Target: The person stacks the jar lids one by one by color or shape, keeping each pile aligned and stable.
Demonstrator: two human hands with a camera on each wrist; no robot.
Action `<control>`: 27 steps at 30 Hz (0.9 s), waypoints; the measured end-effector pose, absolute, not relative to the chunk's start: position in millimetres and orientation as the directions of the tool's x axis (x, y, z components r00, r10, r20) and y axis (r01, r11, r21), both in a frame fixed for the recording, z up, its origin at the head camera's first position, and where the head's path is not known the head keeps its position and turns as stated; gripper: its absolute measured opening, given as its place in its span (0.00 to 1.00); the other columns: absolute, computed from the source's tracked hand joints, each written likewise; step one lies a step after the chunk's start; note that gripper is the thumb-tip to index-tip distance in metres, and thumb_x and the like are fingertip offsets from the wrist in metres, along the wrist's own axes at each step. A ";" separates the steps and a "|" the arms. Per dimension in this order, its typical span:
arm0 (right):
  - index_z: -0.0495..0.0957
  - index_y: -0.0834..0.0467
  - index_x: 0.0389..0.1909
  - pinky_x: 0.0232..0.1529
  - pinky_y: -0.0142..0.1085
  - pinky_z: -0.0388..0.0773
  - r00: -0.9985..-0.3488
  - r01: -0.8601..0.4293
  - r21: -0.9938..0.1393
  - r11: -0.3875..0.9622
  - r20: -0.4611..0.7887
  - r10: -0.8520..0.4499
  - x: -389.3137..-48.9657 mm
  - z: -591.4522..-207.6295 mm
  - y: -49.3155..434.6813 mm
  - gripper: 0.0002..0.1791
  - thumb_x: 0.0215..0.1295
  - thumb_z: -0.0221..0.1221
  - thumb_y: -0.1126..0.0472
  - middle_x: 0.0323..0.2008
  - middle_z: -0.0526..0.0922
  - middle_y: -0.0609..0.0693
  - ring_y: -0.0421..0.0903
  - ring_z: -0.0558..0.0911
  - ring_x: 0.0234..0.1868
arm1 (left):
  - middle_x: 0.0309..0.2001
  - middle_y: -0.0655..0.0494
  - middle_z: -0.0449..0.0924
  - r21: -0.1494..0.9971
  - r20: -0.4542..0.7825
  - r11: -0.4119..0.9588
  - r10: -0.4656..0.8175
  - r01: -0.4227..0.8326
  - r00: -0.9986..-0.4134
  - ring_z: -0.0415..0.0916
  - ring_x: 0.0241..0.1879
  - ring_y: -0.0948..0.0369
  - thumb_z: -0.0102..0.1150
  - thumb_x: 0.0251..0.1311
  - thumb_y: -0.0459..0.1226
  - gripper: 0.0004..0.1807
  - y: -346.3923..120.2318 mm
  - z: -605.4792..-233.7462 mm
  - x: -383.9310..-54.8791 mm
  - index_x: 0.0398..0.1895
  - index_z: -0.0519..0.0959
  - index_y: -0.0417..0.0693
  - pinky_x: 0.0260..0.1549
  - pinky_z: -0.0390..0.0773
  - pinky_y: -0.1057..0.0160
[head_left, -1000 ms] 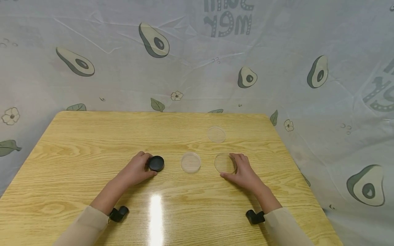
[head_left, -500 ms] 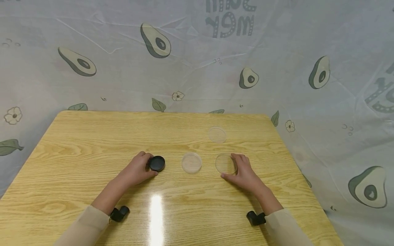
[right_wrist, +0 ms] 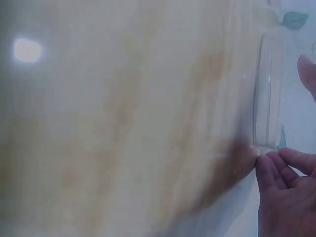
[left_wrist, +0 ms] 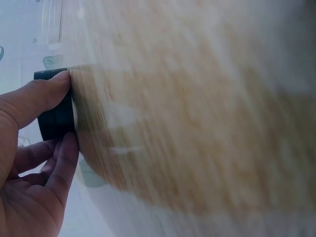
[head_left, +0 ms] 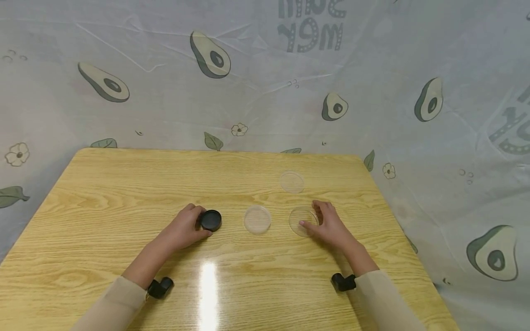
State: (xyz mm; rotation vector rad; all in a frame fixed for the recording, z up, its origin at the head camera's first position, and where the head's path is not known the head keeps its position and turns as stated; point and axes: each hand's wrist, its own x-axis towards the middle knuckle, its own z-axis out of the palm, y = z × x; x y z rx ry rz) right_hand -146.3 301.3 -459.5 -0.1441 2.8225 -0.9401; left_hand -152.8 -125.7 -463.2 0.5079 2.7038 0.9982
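My left hand (head_left: 186,227) holds a low black round container (head_left: 211,221) on the table; the left wrist view shows thumb and fingers on opposite sides of the container (left_wrist: 57,118). To its right lies a clear petri dish (head_left: 257,219). Another clear petri dish (head_left: 297,221) sits beside my right hand (head_left: 330,228). In the head view that thumb appears over the dish. The right wrist view has the thumb (right_wrist: 307,74) standing off the dish (right_wrist: 266,94), while the fingertips (right_wrist: 265,165) are at its edge.
Farther back on the wooden table (head_left: 124,184) lies a thin clear disc (head_left: 291,182), perhaps a lid. A patterned cloth (head_left: 265,92) hangs behind the table and along its right side. Glare (head_left: 209,294) shines near the front.
My right hand has loosened from the right petri dish: its thumb has lifted from the near rim and its fingers have shifted back slightly. The left hand and black container stay put.
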 end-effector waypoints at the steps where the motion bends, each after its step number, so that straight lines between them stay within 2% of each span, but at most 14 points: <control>1: 0.56 0.70 0.78 0.71 0.63 0.68 -0.982 -0.035 -0.606 0.794 -0.125 -0.139 -150.0 -460.4 302.1 0.49 0.71 0.67 0.44 0.70 0.64 0.69 0.66 0.68 0.71 | 0.47 0.39 0.76 0.662 -0.081 0.708 0.391 0.244 -0.917 0.72 0.39 0.55 0.77 0.58 0.37 0.29 -125.4 -462.7 -152.3 0.58 0.77 0.30 0.42 0.77 0.54; 14: 0.53 0.72 0.79 0.73 0.60 0.68 -0.986 0.029 -0.637 0.770 -0.146 -0.084 -194.6 -459.6 295.8 0.47 0.75 0.63 0.48 0.71 0.62 0.71 0.68 0.68 0.71 | 0.48 0.38 0.76 0.662 -0.084 0.710 0.386 0.238 -0.919 0.72 0.40 0.55 0.77 0.59 0.37 0.29 -125.2 -460.9 -151.3 0.58 0.77 0.30 0.42 0.76 0.54; 23: 0.50 0.72 0.80 0.69 0.58 0.68 -0.986 0.081 -0.640 0.764 -0.166 -0.035 -216.2 -458.7 284.2 0.51 0.75 0.62 0.43 0.70 0.61 0.70 0.61 0.65 0.64 | 0.47 0.39 0.75 0.675 -0.075 0.696 0.393 0.244 -0.916 0.70 0.37 0.56 0.77 0.59 0.37 0.27 -126.9 -463.2 -154.3 0.57 0.77 0.31 0.39 0.74 0.56; 27: 0.47 0.72 0.80 0.71 0.60 0.66 -0.985 0.096 -0.639 0.763 -0.170 -0.018 -224.5 -457.6 279.6 0.51 0.75 0.62 0.44 0.72 0.58 0.71 0.64 0.62 0.70 | 0.46 0.41 0.75 0.673 -0.077 0.700 0.387 0.238 -0.919 0.70 0.37 0.56 0.77 0.59 0.37 0.27 -126.9 -464.9 -154.0 0.57 0.78 0.31 0.40 0.74 0.57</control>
